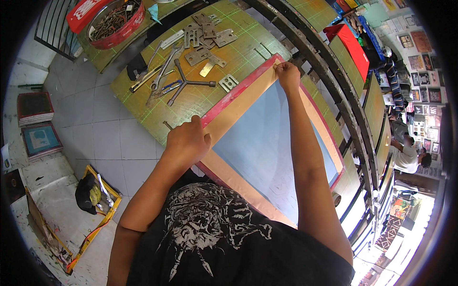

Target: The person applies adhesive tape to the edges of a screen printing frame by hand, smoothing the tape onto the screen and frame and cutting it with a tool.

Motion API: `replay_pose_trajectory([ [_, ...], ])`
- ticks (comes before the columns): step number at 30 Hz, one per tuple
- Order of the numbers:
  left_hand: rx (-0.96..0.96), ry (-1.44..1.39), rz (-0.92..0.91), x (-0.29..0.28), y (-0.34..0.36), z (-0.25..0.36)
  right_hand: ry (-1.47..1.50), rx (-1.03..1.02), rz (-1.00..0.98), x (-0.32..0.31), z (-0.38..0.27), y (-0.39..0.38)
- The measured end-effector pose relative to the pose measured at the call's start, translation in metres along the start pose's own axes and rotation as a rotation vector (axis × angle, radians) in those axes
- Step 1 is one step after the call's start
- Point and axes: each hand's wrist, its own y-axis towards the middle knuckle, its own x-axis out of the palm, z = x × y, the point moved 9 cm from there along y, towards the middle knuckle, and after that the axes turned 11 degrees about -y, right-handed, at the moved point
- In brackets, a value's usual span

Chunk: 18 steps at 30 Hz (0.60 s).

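Observation:
A screen printing frame (232,97) with red-edged sides lies tilted across the green table in front of me. Broad strips of tan tape (243,102) line its inner border around the blue-grey mesh (257,138). My left hand (188,140) is closed over the frame's left corner, its thumb lying toward the tape. At the far corner my right hand (289,76) has its fingers pinched together on the end of the tan tape; its fingertips are partly hidden. My right forearm crosses above the mesh.
Beyond the frame lie a three-way socket wrench (183,83), several metal hinge plates (205,40), spanners and pens. A red tin of bolts (117,24) stands at the far left. Curved dark rails (334,62) run along the right. A person (408,155) is at far right.

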Motion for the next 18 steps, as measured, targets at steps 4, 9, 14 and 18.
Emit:
replay_pose_trajectory([
  [4, 0.005, -0.006, 0.005, 0.001, 0.0, 0.0, -0.043, 0.005, 0.019, -0.001, -0.003, -0.003],
  [9, 0.003, -0.008, 0.007, 0.001, 0.0, 0.001, -0.174, -0.105, 0.176, -0.013, -0.012, -0.008],
  [14, 0.009, -0.012, 0.006, 0.002, 0.0, 0.001, -0.07, -0.006, 0.043, -0.005, -0.005, -0.007],
  [18, 0.009, 0.002, 0.011, 0.0, 0.0, 0.002, -0.008, -0.034, 0.08, 0.001, 0.006, -0.002],
])
